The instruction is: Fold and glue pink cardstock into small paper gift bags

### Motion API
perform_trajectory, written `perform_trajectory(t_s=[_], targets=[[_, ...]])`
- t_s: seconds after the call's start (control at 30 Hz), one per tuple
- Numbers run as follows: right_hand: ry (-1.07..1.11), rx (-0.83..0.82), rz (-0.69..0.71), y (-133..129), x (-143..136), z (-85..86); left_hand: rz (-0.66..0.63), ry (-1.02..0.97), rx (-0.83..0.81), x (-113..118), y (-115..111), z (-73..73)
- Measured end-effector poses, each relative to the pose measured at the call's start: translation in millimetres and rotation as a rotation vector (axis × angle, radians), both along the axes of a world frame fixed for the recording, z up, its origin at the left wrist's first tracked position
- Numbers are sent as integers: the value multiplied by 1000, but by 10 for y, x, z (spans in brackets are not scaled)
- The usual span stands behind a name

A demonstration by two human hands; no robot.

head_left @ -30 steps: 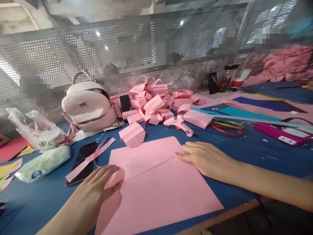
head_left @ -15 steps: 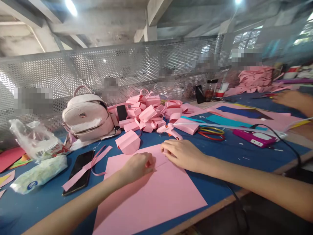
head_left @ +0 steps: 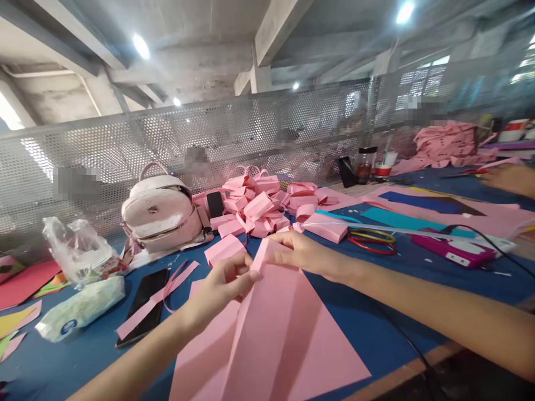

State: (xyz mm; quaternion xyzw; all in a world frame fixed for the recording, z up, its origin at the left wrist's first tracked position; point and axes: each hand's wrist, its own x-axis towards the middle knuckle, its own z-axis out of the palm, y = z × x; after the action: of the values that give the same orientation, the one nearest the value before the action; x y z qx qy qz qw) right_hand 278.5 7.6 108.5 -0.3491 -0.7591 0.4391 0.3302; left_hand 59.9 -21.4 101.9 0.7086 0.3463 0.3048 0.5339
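A large sheet of pink paper (head_left: 317,340) lies in front of me, its far end lifted and bent up into a fold between my hands. My left hand (head_left: 228,281) pinches the fold's left side, thumb on top. On the right, my right hand (head_left: 298,253) grips the far edge between thumb and fingers. More pink paper (head_left: 200,345) lies flat at the left below the raised part; I cannot tell whether it is a separate sheet. Just beyond my left hand sits a folded pink paper piece (head_left: 223,249).
A pile of folded pink pieces (head_left: 259,206) lies beyond my hands. Left are a backpack (head_left: 161,211), a phone (head_left: 146,312) under a paper strip and a tissue pack (head_left: 83,309). Right are tape rolls (head_left: 371,242), a magenta power strip (head_left: 455,250) and another person's hand (head_left: 510,181).
Both hands were resting on the flat pink paper. Now they hold its far end up, and a raised fold runs towards me. The view has tilted slightly upward.
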Motion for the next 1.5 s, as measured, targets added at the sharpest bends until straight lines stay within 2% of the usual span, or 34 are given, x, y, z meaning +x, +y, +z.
perform_trajectory(t_s=[0.1,0.17,0.23,0.3,0.37,0.5,0.63,0.73,0.8,0.93,1.07,1.2,1.27,1.4,1.5], targets=[[-17,-84,174,91,-93,-23,53,-69,-138,-29,-97,-111],[-68,-105,282,179,-147,-125,40,-51,-216,-48,-105,-269],[-109,-111,311,284,-199,-279,52,-14,-327,-70,-74,-448],[-123,-121,284,392,-246,-444,59,-3,-384,-97,-21,-598],[-96,-127,212,485,-281,-582,42,-3,-420,-136,35,-687],[15,-161,76,590,-309,-751,-36,78,-474,-255,121,-732],[83,-206,0,601,-309,-844,-4,212,-501,-343,135,-769],[114,-209,-60,576,-291,-853,-55,166,-457,-381,147,-803],[132,-203,-104,554,-262,-825,-77,157,-372,-436,207,-808],[132,-209,-119,536,-187,-750,21,337,-84,-637,435,-741],[77,-233,-39,578,-175,-725,1,476,3,-782,525,-615],[-31,-257,91,567,-215,-707,-19,570,73,-719,397,-573],[-177,-191,117,515,-227,-672,16,578,110,-631,330,-595],[-564,137,111,396,-250,-573,116,537,103,-453,276,-661],[-670,329,99,340,-290,-525,157,529,89,-361,274,-685]])
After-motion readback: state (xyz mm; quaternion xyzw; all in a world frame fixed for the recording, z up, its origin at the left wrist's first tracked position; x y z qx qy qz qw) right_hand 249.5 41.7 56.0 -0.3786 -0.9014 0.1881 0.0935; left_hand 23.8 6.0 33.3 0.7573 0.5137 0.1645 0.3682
